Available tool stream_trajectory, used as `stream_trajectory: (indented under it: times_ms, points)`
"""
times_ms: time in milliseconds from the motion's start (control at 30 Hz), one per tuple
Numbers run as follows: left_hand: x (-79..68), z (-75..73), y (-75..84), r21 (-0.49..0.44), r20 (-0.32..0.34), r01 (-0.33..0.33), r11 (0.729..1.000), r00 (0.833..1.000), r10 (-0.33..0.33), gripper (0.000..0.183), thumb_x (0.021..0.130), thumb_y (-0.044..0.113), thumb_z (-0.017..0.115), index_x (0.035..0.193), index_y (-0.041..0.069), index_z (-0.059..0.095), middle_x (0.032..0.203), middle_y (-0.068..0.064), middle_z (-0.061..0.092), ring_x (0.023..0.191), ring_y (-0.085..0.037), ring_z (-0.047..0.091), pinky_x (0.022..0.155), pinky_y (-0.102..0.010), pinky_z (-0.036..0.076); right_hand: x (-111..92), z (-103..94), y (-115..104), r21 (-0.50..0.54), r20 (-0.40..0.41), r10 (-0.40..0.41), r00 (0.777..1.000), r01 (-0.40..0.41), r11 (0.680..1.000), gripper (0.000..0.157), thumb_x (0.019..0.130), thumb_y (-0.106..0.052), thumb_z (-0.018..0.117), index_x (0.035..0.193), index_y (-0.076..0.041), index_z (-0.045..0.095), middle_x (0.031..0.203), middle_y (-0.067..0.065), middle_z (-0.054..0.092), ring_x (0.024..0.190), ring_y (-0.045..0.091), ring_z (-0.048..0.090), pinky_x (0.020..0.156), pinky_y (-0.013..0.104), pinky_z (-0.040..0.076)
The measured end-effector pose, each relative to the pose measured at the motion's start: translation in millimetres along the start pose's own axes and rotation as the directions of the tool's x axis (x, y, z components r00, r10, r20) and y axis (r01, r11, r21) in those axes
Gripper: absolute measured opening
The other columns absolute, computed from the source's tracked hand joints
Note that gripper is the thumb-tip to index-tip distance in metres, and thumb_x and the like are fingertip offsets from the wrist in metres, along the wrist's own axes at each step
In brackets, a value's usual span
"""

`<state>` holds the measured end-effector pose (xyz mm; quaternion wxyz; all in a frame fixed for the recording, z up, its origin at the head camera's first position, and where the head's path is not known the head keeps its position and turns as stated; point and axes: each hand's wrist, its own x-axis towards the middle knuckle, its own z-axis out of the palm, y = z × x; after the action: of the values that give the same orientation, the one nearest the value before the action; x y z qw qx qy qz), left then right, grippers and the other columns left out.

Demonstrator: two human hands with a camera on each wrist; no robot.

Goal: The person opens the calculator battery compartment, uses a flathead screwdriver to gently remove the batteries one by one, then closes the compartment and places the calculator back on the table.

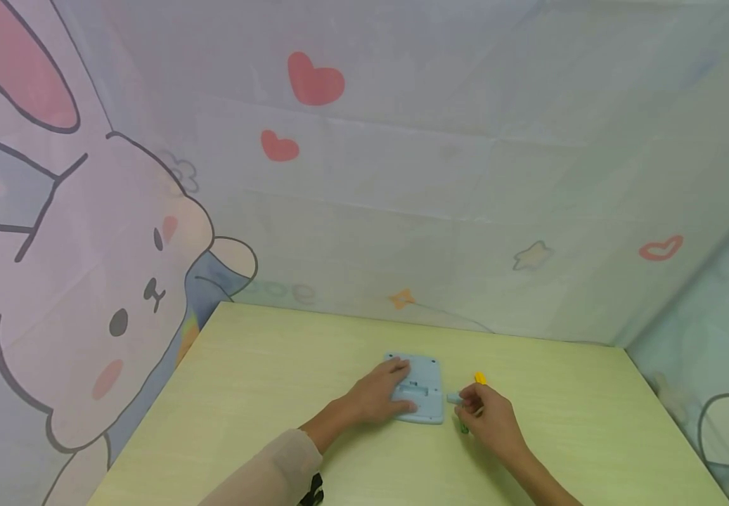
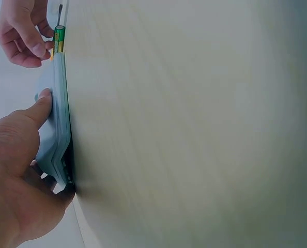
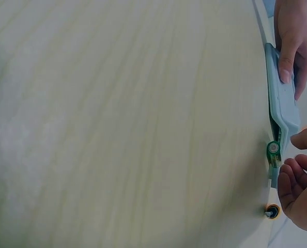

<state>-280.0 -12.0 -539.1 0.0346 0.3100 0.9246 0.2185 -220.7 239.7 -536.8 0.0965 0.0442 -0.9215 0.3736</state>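
A flat light blue device (image 1: 424, 407), which looks like a calculator, lies back side up on the table with its battery slot uncovered. My left hand (image 1: 377, 393) rests on its left part, thumb and fingers spread over the back. Just right of the device lies a small light blue cover (image 1: 453, 398). Beside that piece is my right hand (image 1: 491, 422), fingers loosely curled; the right wrist view shows a gap between thumb and index finger. A green battery (image 3: 273, 150) lies below the right fingers, partly hidden in the head view.
Beyond the right hand lies a yellow-handled tool (image 1: 480, 378), apparently a small screwdriver; its thin dark shaft (image 2: 60, 14) shows in the left wrist view. The pale table (image 1: 288, 351) ends at a printed cloth backdrop (image 1: 402, 211). Near the left sleeve is a black item (image 1: 315, 490).
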Motion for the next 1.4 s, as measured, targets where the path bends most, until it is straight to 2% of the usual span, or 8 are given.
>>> stream_trajectory:
  times_ms: [467,1100,1400]
  points:
    - [-0.8,-2.2,1.1,-0.009,0.004,0.002,1.000,1.000,-0.002,0.080,0.093,0.053,0.062,0.153,0.007,0.036,0.160,-0.003,0.031,0.148,-0.022,0.025,0.117,-0.037,0.030,-1.3,-0.7,0.6,-0.006,-0.014,-0.033,0.999,0.033,0.999,0.024,0.081,-0.005,0.080,0.102,-0.003,0.067,0.090,0.004,0.066,0.079,0.012,0.061,0.068,0.023,0.053]
    - [-2.7,-3.7,1.9,-0.007,0.004,-0.005,1.000,1.000,0.005,0.079,0.094,0.053,0.062,0.153,0.007,0.037,0.160,-0.003,0.032,0.148,-0.022,0.026,0.116,-0.036,0.030,-1.1,-1.0,0.7,-0.034,-0.017,-0.015,1.000,0.014,0.999,0.028,0.083,-0.009,0.080,0.108,-0.002,0.069,0.096,0.004,0.069,0.088,0.016,0.063,0.066,0.022,0.052]
    - [-1.8,-3.0,0.6,-0.004,0.008,-0.005,1.000,1.000,0.005,0.079,0.094,0.053,0.062,0.153,0.007,0.036,0.160,-0.003,0.031,0.148,-0.022,0.026,0.117,-0.036,0.029,-2.1,-1.6,0.8,-0.046,-0.013,-0.024,1.000,0.023,0.999,0.029,0.084,-0.010,0.079,0.110,-0.002,0.069,0.099,0.005,0.069,0.086,0.014,0.062,0.065,0.021,0.051]
